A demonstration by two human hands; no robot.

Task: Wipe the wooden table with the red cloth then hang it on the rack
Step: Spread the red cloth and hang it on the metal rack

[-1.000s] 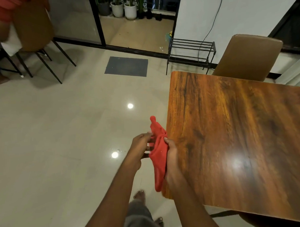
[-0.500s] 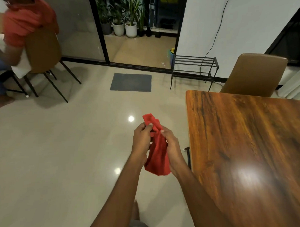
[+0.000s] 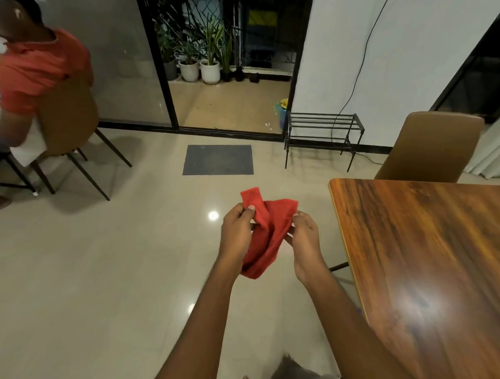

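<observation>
Both hands are held up over the floor tiles, apart from the tabletop point(image 3: 432, 254), which lies at 3 o'clock from them. Left hand point(image 3: 235, 236): thumb and fingers pinch an upper corner of the red cloth point(image 3: 270, 231). Right hand point(image 3: 304, 238): fingers curled, gripping the opposite edge. The cloth hangs bunched between them. Black metal rack point(image 3: 323, 131) stands by the wall at 1 o'clock, well apart. Tan chair point(image 3: 431, 146) at 2 o'clock; grey doormat point(image 3: 217, 159) at 12.

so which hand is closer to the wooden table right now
Right. The right hand pinches the red cloth a short way off the wooden table edge, not touching it. The left hand grips the cloth's other side, farther from the table.
</observation>
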